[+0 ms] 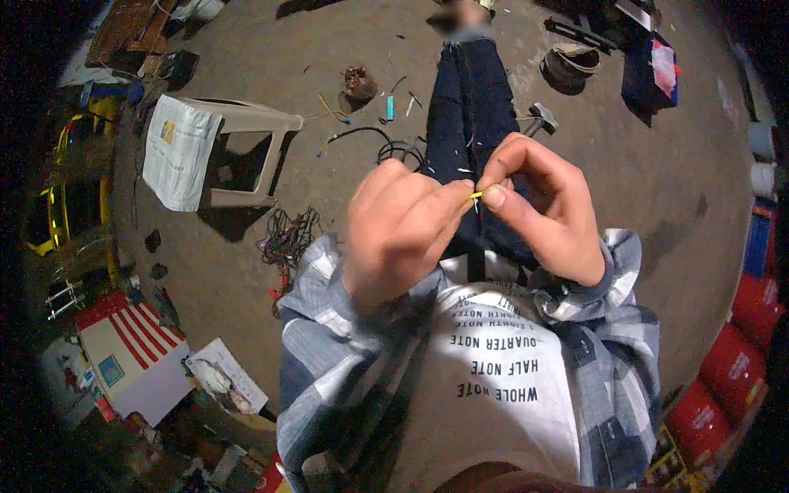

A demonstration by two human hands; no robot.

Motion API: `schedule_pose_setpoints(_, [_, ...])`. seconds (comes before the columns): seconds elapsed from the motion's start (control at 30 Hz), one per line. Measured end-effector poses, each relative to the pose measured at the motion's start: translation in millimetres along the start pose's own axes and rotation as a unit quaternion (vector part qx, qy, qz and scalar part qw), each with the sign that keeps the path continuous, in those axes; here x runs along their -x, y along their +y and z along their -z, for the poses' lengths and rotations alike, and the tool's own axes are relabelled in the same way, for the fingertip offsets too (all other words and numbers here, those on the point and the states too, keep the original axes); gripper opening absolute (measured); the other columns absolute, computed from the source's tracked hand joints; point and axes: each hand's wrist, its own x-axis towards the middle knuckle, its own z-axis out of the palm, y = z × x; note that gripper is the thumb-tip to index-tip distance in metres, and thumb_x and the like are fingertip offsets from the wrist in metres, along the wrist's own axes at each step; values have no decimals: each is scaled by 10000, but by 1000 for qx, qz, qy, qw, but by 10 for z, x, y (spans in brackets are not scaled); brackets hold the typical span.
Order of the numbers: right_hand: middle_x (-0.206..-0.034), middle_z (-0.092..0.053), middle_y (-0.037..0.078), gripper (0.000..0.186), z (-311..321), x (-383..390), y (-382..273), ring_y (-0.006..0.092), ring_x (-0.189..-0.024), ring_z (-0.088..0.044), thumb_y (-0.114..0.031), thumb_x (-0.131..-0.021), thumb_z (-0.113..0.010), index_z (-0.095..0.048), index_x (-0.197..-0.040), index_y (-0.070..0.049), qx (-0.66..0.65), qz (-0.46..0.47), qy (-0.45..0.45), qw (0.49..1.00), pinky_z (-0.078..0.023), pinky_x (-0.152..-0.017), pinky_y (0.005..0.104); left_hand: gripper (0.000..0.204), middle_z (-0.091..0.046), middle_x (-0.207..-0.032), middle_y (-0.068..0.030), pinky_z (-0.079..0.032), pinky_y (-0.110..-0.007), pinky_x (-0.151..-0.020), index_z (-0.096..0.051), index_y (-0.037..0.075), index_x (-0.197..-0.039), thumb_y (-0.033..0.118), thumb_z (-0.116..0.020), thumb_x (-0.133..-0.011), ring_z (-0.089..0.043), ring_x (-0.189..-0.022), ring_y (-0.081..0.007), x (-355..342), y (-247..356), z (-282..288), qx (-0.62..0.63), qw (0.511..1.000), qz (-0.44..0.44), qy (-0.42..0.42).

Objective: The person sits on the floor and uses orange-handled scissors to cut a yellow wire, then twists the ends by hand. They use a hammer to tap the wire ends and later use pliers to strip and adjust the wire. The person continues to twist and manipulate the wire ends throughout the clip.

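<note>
Both my hands meet above my dark trousers (468, 99), at the middle of the view. Between them is a thin yellow wire (477, 195), of which only a short stretch shows. My left hand (399, 226) is closed, its fingertips pinching the wire's left end. From the other side, the thumb and forefinger of my right hand (552, 209) pinch it too. A small pale tip hangs just below the fingertips. Whatever else lies inside the left fingers is hidden. Small white scraps (463, 170) lie on the trousers.
A beige plastic stool (263, 115) with a paper sack (177, 152) stands left. Tangled wires (289, 238), a black cable (362, 130), a turquoise cylinder (390, 108) and a hammer (540, 117) lie on the floor. A bucket (571, 66) and blue box (653, 78) are far right; red containers (731, 361) line the right.
</note>
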Motion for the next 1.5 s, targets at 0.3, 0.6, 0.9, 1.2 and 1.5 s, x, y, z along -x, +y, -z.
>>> schedule_pose_setpoints(0.3, [-830, -579, -33, 164, 167, 17, 150, 36, -742, -510, -153, -877, -601, -598, -965, -14, -275, -290, -117, 909, -428, -668, 213, 234, -504, -724, 22, -374, -260, -510, -640, 83, -862, 36, -655, -633, -467, -582, -130, -57, -120, 30, -145, 967, -206, -40])
schedule_pose_setpoints(0.6, [-833, -592, 38, 139, 90, 79, 192, 116, -767, -548, -72, -802, -650, -616, -918, -3, 40, 49, 59, 996, -441, -673, 241, 59, -579, -708, -82, -409, -303, -581, -617, 13, -783, 32, -641, -733, -513, -616, -223, -36, -64, -139, 214, 965, 149, -32])
schedule_pose_setpoints(0.9, [-830, -587, 104, 163, 116, 78, 129, 189, -757, -546, -20, -731, -693, -616, -869, 20, 160, 189, 71, 966, -416, -671, 276, 106, -536, -747, 8, -339, -189, -578, -591, -3, -860, 102, -585, -861, -455, -671, -31, 64, 16, -190, 422, 850, 307, -73])
schedule_pose_setpoints(1.2, [-805, -581, 96, 96, 167, 79, 146, 184, -721, -536, -24, -762, -658, -604, -830, 17, 187, 218, 47, 957, -414, -655, 272, 60, -554, -753, -23, -369, -218, -578, -590, -2, -852, 53, -601, -831, -482, -657, -72, 37, 56, -177, 397, 868, 290, -71])
schedule_pose_setpoints(1.5, [-751, -556, 77, 136, 224, 124, 408, 161, -693, -532, -125, -806, -638, -575, -825, -6, 122, 34, 36, 991, -420, -636, 279, 147, -519, -729, -98, -385, -358, -581, -595, 27, -847, 31, -652, -711, -491, -659, -290, 61, -163, -410, 65, 995, 13, -69])
